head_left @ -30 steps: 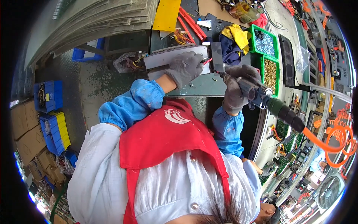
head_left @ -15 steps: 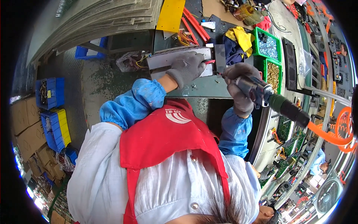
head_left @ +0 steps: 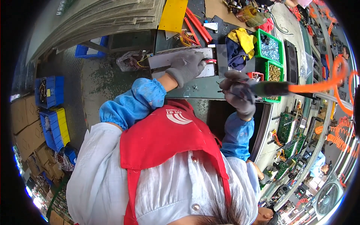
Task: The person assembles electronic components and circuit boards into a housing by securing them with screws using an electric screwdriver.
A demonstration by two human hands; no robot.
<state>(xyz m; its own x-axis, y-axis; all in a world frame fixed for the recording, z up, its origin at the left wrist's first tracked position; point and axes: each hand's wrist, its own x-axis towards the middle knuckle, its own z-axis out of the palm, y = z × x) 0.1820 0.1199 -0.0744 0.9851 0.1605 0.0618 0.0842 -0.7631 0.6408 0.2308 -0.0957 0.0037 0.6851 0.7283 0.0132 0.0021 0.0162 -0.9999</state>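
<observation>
My left hand [head_left: 186, 67], in a grey glove, lies over a long light-grey panel [head_left: 159, 61] on the green worktop. Its fingers are closed at a few red and white wires [head_left: 211, 60], which come out at the fingertips. To the right, my right hand [head_left: 238, 93], gloved too, is wrapped around a dark air screwdriver [head_left: 262, 89] with an orange hose [head_left: 313, 87]. The tool is held above the worktop's front edge, apart from the panel; its tip is hidden by the hand. A dark flat plate [head_left: 222, 60] lies just right of the panel.
Green bins hold silvery screws [head_left: 270, 48] and brass-coloured screws [head_left: 275, 73]. A small red box [head_left: 255, 76] stands beside them. Behind the panel lie a yellow-and-navy cloth [head_left: 240, 41], red strips [head_left: 198, 25] and a yellow sheet [head_left: 173, 15]. Stacked boards [head_left: 108, 28] stand at the left.
My right hand has drawn back slightly toward me and turned the air screwdriver, swinging its hose end upward. The red box has come into sight. My left hand stays nearly in place.
</observation>
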